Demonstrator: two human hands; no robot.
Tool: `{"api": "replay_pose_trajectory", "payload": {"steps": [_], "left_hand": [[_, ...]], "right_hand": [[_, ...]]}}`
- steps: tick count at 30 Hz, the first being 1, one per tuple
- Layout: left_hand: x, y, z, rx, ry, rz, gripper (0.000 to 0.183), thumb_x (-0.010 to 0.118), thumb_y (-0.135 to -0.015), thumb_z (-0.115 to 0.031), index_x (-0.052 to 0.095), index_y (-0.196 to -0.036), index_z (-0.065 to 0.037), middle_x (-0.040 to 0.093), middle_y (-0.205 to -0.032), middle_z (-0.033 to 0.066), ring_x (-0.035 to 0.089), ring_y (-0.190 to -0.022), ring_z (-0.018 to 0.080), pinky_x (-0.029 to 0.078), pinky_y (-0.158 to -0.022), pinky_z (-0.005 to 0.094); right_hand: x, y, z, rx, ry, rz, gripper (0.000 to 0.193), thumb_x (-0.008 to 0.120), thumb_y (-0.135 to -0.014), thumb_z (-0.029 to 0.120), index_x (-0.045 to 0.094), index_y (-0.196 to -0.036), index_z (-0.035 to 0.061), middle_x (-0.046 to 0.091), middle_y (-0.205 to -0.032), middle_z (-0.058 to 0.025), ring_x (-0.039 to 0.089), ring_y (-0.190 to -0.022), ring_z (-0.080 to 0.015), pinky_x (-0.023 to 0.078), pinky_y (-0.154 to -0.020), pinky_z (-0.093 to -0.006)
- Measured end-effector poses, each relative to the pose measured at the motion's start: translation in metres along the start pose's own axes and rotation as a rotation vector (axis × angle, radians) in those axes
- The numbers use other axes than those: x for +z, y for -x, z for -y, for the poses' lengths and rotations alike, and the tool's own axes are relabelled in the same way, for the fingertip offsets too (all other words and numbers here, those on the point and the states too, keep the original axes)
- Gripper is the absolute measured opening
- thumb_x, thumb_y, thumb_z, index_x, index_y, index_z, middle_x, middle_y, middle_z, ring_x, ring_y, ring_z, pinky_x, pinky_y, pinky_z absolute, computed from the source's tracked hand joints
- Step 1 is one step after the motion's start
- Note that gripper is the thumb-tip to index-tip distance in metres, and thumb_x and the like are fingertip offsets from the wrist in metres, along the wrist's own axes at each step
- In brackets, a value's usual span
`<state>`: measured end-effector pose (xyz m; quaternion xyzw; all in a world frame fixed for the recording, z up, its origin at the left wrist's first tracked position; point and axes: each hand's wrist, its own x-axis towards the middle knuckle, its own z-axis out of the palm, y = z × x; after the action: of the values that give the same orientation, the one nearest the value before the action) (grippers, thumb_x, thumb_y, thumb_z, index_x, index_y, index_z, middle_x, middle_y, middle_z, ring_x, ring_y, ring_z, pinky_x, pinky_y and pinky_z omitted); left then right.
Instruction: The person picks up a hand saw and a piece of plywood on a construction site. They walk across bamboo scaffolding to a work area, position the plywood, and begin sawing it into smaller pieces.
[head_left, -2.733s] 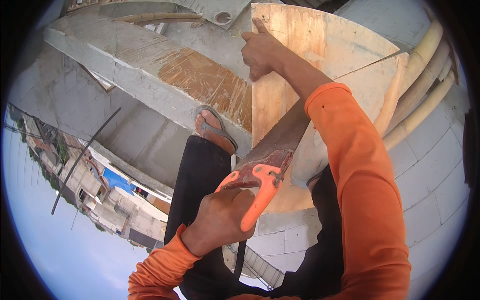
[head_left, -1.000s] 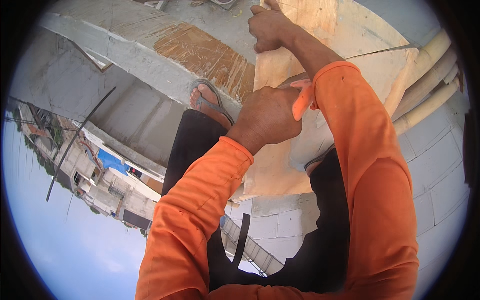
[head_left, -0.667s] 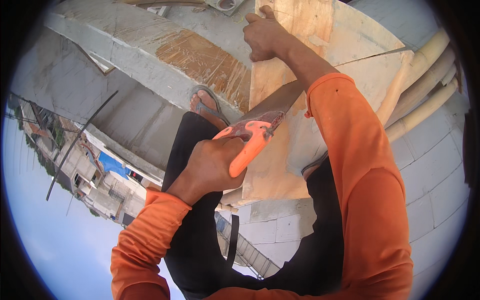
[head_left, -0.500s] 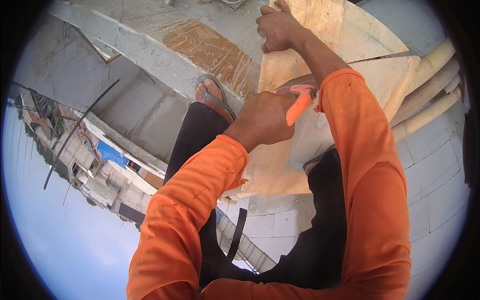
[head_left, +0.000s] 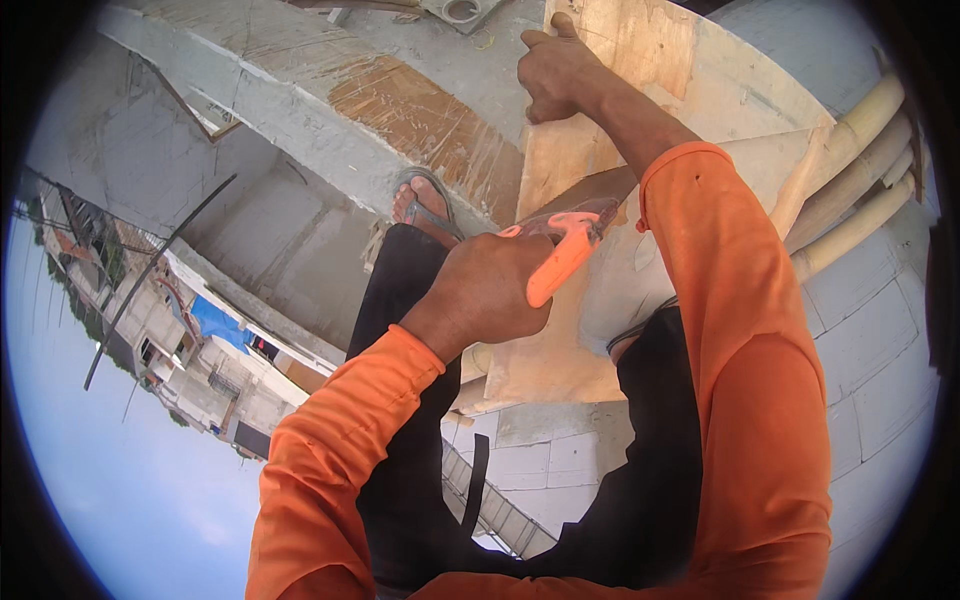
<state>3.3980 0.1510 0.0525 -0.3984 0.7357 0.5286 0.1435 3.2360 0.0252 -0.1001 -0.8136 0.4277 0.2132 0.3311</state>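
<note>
My left hand (head_left: 490, 290) is closed round the orange handle of a handsaw (head_left: 562, 262). Its dark blade slants up and right across a plywood sheet (head_left: 560, 365), and the far end passes beneath my right forearm. Farther up, my right hand (head_left: 562, 72) grips the sheet's left edge, thumb and fingers bent at the margin. Some of those fingertips are hidden. Between my legs, the near part of the plywood spreads below the saw; a foot and lower leg partly cover it on the right.
Bamboo poles (head_left: 850, 230) lie under the board at the right, over pale blocks (head_left: 860, 420). A concrete ledge (head_left: 300, 110) runs along the upper left, where my sandalled foot (head_left: 425, 200) rests. Beyond it is a drop, with buildings and sky at far left.
My left hand has drawn the saw back, down and to the left, so more of the blade shows. My right hand stays at the plywood's edge.
</note>
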Motion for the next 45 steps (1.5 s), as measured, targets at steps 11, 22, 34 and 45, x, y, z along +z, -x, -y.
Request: {"api": "replay_pose_trajectory", "payload": {"steps": [11, 22, 34, 45], "left_hand": [[-0.002, -0.012, 0.024, 0.064, 0.080, -0.079, 0.012, 0.063, -0.066, -0.008, 0.061, -0.077, -0.004, 0.061, -0.065, 0.0142, 0.063, -0.062, 0.0343, 0.053, -0.060, 0.0421], [-0.015, 0.042, 0.019, 0.114, -0.036, -0.088, 0.011, 0.064, -0.066, -0.010, 0.056, -0.073, -0.006, 0.058, -0.063, 0.0095, 0.063, -0.061, 0.0294, 0.052, -0.054, 0.0393], [-0.058, 0.150, -0.001, 0.059, 0.004, -0.051, 0.014, 0.066, -0.060, -0.003, 0.055, -0.067, -0.008, 0.050, -0.058, 0.0032, 0.057, -0.051, 0.0218, 0.051, -0.051, 0.0355], [-0.023, 0.071, 0.028, 0.062, 0.045, -0.065, 0.011, 0.064, -0.064, -0.011, 0.058, -0.072, -0.006, 0.057, -0.064, 0.0094, 0.060, -0.058, 0.0293, 0.053, -0.057, 0.0390]], "right_hand": [[0.011, -0.019, -0.008, -0.030, 0.038, 0.005, 0.029, 0.070, -0.065, 0.036, 0.074, -0.077, 0.0101, 0.067, -0.087, -0.0062, 0.050, -0.111, -0.0208, 0.026, -0.103, -0.0509], [0.029, 0.002, -0.002, -0.030, 0.046, -0.032, 0.031, 0.071, -0.063, 0.040, 0.072, -0.068, 0.0096, 0.064, -0.073, -0.0045, 0.050, -0.104, -0.0181, 0.023, -0.098, -0.0474], [0.020, 0.008, -0.007, -0.042, 0.005, -0.026, 0.029, 0.073, -0.061, 0.037, 0.073, -0.070, 0.0086, 0.063, -0.073, -0.0054, 0.049, -0.103, -0.0169, 0.025, -0.096, -0.0459], [0.025, 0.001, -0.009, -0.078, 0.022, -0.105, 0.030, 0.073, -0.060, 0.038, 0.072, -0.068, 0.0093, 0.062, -0.072, -0.0029, 0.050, -0.102, -0.0157, 0.025, -0.093, -0.0481]]}}
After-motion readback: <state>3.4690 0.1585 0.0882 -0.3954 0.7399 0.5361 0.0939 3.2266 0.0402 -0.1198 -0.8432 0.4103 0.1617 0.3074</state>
